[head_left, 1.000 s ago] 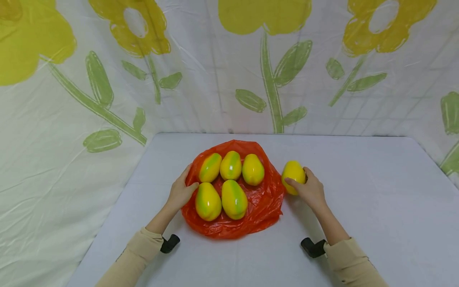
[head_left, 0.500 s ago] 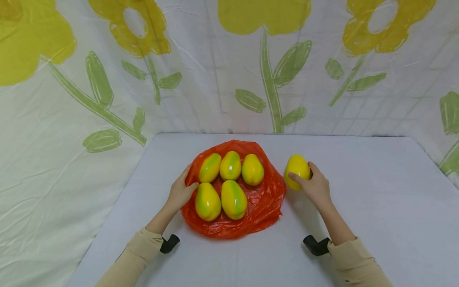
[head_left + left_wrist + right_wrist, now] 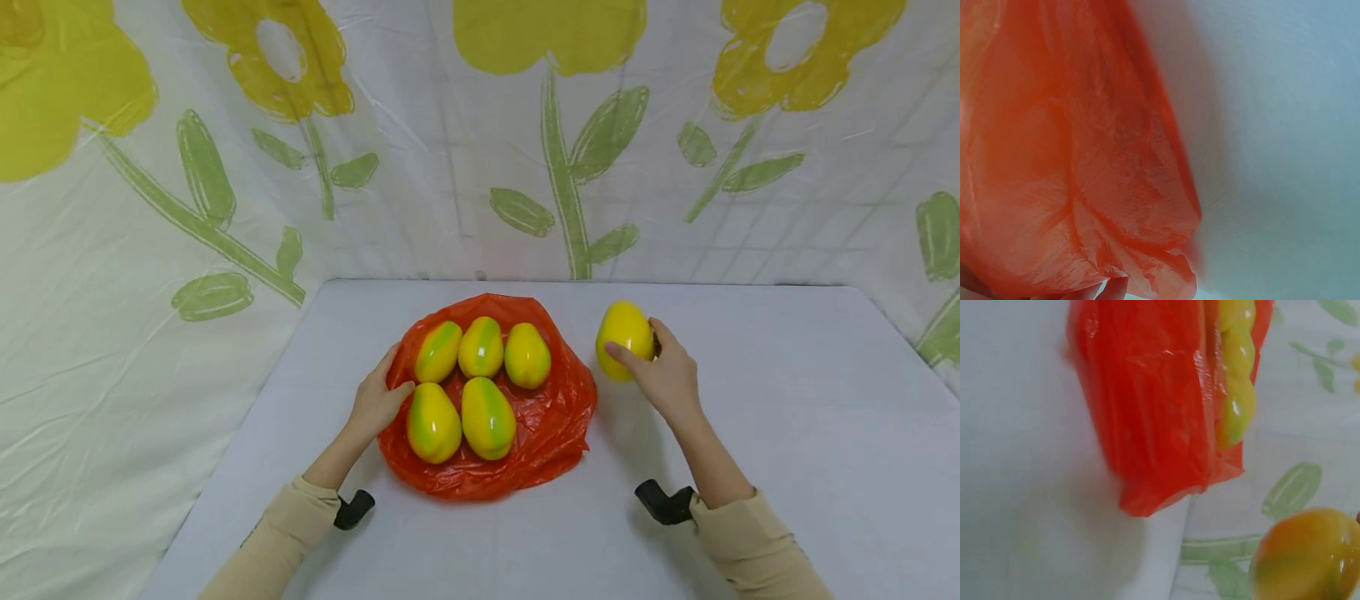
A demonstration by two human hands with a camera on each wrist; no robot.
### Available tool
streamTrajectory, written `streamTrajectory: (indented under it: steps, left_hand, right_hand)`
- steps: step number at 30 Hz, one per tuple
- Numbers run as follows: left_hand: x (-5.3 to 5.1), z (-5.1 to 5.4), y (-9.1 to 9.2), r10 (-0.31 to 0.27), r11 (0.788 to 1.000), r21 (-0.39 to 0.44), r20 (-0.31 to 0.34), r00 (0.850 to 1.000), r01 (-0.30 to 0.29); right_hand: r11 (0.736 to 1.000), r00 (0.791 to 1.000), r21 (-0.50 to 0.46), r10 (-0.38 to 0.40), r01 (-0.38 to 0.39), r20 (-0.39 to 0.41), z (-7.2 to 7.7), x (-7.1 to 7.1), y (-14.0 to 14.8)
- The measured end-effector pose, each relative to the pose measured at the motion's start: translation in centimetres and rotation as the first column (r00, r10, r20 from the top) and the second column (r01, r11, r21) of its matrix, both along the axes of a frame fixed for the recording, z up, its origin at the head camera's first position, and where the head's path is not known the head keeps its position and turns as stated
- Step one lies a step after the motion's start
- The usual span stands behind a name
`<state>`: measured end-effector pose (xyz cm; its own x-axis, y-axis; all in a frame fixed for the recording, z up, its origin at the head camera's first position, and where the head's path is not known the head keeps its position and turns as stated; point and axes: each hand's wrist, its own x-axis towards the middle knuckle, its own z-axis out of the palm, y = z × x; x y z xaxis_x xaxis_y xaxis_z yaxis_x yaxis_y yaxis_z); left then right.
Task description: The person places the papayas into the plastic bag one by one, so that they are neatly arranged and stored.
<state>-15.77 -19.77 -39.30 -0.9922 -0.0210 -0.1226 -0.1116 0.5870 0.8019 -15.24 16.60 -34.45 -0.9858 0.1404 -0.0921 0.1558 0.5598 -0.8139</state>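
Observation:
A red plastic bag (image 3: 555, 437) stands on the table with its mouth spread wide, and several glossy yellow-green papayas (image 3: 488, 419) lie in it in two rows. My left hand (image 3: 375, 404) grips the bag's left rim, thumb over the inner side; its fingertips (image 3: 1113, 289) show against the red plastic in the left wrist view. To the right of the bag, my right hand (image 3: 667, 375) holds another papaya (image 3: 624, 329) between thumb and fingers, raised and apart from the bag. That papaya (image 3: 1304, 556) is at the lower right of the right wrist view.
A white-covered table (image 3: 795, 433) extends to the right of the bag and in front of it. Behind it hangs a white curtain (image 3: 420, 183) printed with yellow flowers. A black wrist camera (image 3: 664, 502) sits by each sleeve cuff.
My right hand has carried its papaya away from the bag's right edge, up and slightly right, widening the gap. My left hand and the papayas in the bag stay put.

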Motion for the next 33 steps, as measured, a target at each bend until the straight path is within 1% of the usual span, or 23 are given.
streamTrajectory:
  steps: [6,15,23,27,33]
  left_hand:
    - [0.1,0.1,0.0,0.004,1.000,0.004,0.010,1.000,-0.004]
    - [0.0,0.0,0.0,0.007,1.000,-0.004,0.006,1.000,-0.007]
    - [0.1,0.0,0.1,0.006,1.000,-0.002,0.001,1.000,-0.006]
    - [0.1,0.0,0.1,0.006,1.000,0.001,0.003,1.000,-0.006]
    - [0.0,0.1,0.1,0.009,1.000,-0.005,0.001,1.000,-0.009]
  right_hand:
    - [1.000,1.000,-0.010,0.001,-0.001,-0.019,0.9,0.1,0.0]
    - [0.999,0.999,-0.036,0.020,-0.021,-0.031,1.0,0.5,-0.8]
    - [0.997,0.998,-0.050,0.056,-0.057,-0.028,1.0,0.8,-2.5]
    - [0.994,0.996,-0.064,0.084,-0.085,-0.032,1.3,1.0,-3.7]
    - [0.988,0.991,-0.093,0.119,-0.124,-0.055,1.5,1.2,-5.4]
